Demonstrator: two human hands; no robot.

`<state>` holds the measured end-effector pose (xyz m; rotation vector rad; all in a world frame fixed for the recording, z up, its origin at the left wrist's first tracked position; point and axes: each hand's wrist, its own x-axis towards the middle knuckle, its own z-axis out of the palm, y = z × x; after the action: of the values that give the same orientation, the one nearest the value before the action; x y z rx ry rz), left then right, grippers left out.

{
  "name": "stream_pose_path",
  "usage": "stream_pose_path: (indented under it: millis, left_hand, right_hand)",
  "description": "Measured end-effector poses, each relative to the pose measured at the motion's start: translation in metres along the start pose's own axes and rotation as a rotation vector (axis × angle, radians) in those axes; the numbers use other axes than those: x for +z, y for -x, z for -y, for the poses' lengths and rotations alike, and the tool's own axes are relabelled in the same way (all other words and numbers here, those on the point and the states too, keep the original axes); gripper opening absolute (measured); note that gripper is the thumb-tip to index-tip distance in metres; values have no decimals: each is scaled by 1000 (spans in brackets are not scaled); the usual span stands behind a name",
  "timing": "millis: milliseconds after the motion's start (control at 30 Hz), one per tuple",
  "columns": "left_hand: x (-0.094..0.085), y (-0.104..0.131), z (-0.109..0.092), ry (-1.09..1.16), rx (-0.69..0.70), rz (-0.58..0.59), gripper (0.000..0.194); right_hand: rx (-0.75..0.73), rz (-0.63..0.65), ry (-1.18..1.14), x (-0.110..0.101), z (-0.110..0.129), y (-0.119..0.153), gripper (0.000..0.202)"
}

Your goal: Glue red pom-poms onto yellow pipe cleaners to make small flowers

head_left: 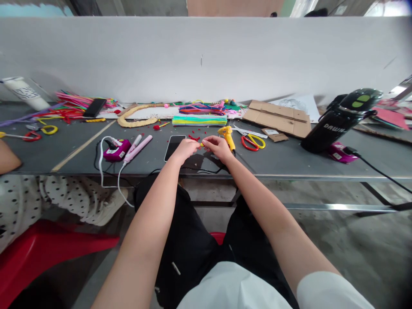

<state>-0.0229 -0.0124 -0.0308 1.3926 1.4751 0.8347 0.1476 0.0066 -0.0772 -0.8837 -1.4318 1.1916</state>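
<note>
Both hands meet above the front part of the grey table. My left hand (186, 150) is closed, its fingertips on a small yellow piece (202, 145). From the other side my right hand (217, 146) pinches the same piece between thumb and fingers. Under and beside my left hand lies a phone (173, 143) with a dark screen. Small red scraps (194, 137) lie just beyond the fingertips. A yellow glue gun (227, 136) rests close to my right hand, with red-and-yellow-handled scissors (253, 141) to its right.
Pipe-cleaner bundles (199, 120), cardboard (277, 118) and a curved tan strip (128, 116) lie farther back. A pink flat iron (138, 148) and purple power block (116, 150) are left, a black bottle (334, 122) right. Another person's arm (8, 156) shows at far left.
</note>
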Motion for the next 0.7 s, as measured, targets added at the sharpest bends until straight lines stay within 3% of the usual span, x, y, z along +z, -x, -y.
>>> stream_pose_path:
  millis: [267, 367, 500, 700]
  left_hand:
    - [0, 0, 1, 18, -11, -8, 16]
    - [-5, 0, -1, 40, -12, -30, 15]
    - [-23, 1, -6, 82, -16, -77, 12]
    - [-54, 4, -6, 156, -19, -101, 12]
  right_hand:
    - [24, -10, -10, 2, 4, 0, 55]
    - [2, -75, 43, 1, 4, -1, 60]
    - [-26, -146, 189, -3, 1, -4, 59]
    - [-78, 16, 528, 3, 20, -9, 41]
